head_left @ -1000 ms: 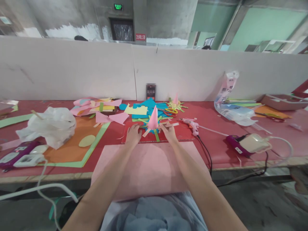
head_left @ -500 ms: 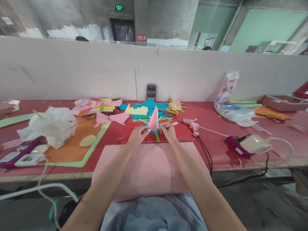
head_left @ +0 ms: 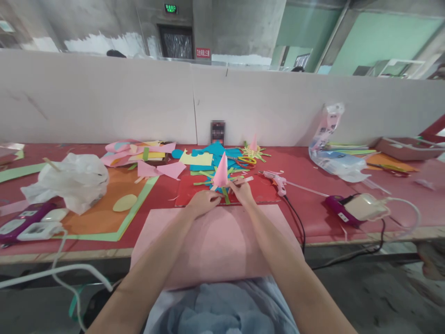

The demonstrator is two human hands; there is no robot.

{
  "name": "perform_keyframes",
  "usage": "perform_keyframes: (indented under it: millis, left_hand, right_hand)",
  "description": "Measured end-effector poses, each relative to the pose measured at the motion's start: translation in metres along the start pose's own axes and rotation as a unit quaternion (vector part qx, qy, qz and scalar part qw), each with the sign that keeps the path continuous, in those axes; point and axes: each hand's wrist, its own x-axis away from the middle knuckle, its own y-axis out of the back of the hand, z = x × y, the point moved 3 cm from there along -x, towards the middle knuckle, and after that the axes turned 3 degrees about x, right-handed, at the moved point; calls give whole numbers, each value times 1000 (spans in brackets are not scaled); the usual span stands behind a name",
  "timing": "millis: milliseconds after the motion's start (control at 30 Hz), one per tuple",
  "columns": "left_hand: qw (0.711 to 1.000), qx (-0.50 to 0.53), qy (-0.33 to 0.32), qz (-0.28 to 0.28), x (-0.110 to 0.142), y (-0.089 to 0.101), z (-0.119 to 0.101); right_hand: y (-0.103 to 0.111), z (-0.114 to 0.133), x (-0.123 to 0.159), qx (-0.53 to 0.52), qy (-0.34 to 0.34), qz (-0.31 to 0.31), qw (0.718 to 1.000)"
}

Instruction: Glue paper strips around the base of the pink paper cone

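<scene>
A pink paper cone [head_left: 220, 172] stands upright on a blue paper base [head_left: 218, 189] with green paper strips [head_left: 201, 183] spreading out round it. It rests on a red board [head_left: 264, 192]. My left hand [head_left: 204, 202] is at the front of the base, fingers curled together at the strip ends; what they pinch is too small to make out. At the cone's right side, my right hand [head_left: 241, 189] pinches a pale pink paper strip [head_left: 248, 180], its far end sticking out to the right.
A pink glue gun [head_left: 278, 182] lies right of the board, its cable running down the table edge. Behind are scissors [head_left: 246, 161], blue paper [head_left: 217, 152] and a second pink cone [head_left: 254, 143]. A white plastic bag [head_left: 74, 181] sits left on orange paper [head_left: 100, 211].
My left hand has moved right from the base's left side to its front, its fingers closing. My right hand has shifted slightly left with the strip. The cone stays upright in place.
</scene>
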Motion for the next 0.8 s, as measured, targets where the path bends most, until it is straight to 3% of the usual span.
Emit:
perform_keyframes:
  millis: [633,800]
  left_hand:
    - [1000,22,-4,-17,1,2,0]
    - [1000,23,2,-15,2,5,-3]
  right_hand:
    - [2,5,2,18,-12,-7,1000]
    - [3,2,0,-33,-13,-22,999]
